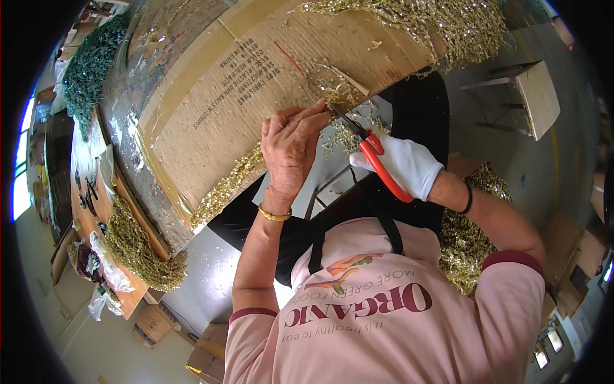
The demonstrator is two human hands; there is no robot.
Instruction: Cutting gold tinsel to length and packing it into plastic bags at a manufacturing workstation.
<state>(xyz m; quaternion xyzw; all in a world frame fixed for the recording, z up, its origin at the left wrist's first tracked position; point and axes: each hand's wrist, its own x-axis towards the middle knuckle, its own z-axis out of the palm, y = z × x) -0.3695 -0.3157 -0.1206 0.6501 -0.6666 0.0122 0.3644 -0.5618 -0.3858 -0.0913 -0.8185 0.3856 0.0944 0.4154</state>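
My left hand [291, 150] is bare, its fingers pinched together on a gold tinsel strand [238, 174]. The strand trails from behind that hand down along the cardboard's near edge, and the part under the fingers is hidden. In a white glove, my right hand [406, 168] grips a pair of red-handled scissors [382, 168]. The dark blades point up and left, close beside the left fingertips. Just beyond the blades lie loose gold tinsel clippings [345, 96]. Whether the blades touch the strand, I cannot make out.
A flat cardboard sheet [192, 121] covers the worktable. Gold tinsel [441, 25] is heaped at its far right, green tinsel [96, 70] at the far left. More gold tinsel hangs at the left [137, 246] and beside my right arm [470, 237]. A stool [537, 99] stands at right.
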